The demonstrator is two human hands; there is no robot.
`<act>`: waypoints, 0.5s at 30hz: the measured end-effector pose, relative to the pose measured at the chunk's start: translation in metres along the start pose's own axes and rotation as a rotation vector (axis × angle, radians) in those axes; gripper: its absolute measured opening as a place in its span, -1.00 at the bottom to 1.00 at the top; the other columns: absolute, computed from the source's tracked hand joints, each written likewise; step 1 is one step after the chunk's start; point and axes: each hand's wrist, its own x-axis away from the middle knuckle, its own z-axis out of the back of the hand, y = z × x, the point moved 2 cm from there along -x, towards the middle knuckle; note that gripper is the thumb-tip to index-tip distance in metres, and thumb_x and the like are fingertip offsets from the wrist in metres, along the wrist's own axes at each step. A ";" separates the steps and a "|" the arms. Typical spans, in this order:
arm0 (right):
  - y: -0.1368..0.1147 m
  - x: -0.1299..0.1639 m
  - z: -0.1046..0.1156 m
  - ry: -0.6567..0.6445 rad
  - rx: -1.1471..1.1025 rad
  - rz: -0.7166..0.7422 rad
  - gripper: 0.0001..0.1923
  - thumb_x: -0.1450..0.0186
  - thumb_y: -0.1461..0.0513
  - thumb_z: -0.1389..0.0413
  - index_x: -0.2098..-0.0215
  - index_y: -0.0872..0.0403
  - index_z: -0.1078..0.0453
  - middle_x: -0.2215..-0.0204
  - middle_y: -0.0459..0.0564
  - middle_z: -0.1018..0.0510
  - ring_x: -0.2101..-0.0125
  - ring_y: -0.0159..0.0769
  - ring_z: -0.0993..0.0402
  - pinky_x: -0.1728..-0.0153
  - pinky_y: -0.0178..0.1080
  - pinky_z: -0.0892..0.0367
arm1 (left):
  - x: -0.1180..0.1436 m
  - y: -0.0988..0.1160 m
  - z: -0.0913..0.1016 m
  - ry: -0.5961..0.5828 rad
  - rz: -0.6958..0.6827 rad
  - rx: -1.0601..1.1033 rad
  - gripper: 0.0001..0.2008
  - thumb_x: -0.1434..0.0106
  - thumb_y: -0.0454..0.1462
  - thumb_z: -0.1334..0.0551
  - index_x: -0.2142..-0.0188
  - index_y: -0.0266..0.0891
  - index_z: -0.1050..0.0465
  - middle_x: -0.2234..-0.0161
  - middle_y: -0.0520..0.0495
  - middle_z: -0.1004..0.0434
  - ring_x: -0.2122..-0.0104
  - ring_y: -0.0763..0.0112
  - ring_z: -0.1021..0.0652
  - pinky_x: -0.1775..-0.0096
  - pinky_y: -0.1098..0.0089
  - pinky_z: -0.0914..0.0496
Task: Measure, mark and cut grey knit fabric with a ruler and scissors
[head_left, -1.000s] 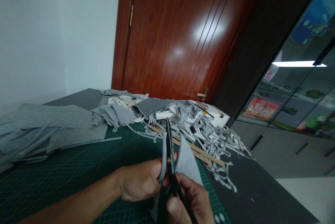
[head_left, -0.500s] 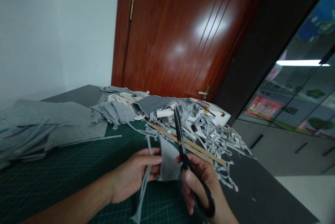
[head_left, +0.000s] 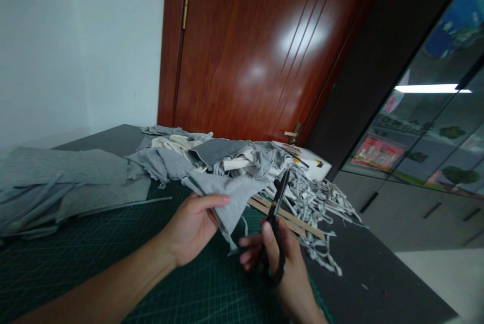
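Observation:
My left hand (head_left: 192, 225) grips a piece of grey cloth (head_left: 230, 195), thumb on top, and holds it just above the green cutting mat (head_left: 94, 253); a narrow end of the cloth hangs down below the fingers. My right hand (head_left: 282, 263) holds black scissors (head_left: 277, 218) by their loops, to the right of the cloth. The blades are closed and point up and away, clear of the cloth.
A heap of grey and white cloth pieces (head_left: 212, 157) and cut strips (head_left: 317, 208) lies behind the hands, with wooden rulers (head_left: 298, 220) beneath it. Flat grey fabric (head_left: 64, 182) covers the left. The dark table edge (head_left: 397, 273) drops off at right; a wooden door (head_left: 257, 46) stands behind.
The scissors came away from the cloth and tilted right with my right hand. My left hand now holds a wider grey piece, raised and spread; the thin strip no longer hangs from it.

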 end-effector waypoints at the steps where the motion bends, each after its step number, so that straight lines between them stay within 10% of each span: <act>1: -0.002 -0.004 -0.007 0.014 -0.071 -0.027 -0.36 -0.28 -0.26 -0.37 0.11 0.06 -0.36 0.32 0.14 -0.77 0.49 -0.20 -0.71 0.48 -0.25 -0.58 | 0.003 0.001 -0.002 -0.032 0.006 -0.008 -0.54 -0.10 -0.29 -0.50 -0.03 -0.32 -0.68 0.10 -0.29 -0.78 0.14 -0.12 -0.73 0.17 0.13 -0.61; 15: -0.036 -0.054 -0.027 0.030 -0.423 -0.088 -0.41 0.16 0.24 -0.65 0.39 0.07 -0.36 0.57 -0.22 -0.50 0.61 -0.52 -0.32 0.58 -0.48 -0.22 | 0.018 0.013 0.041 -0.012 0.039 -0.027 -0.63 -0.11 -0.24 -0.55 0.08 -0.30 -0.74 0.00 -0.22 -0.78 -0.20 -0.11 -0.60 -0.27 0.06 -0.41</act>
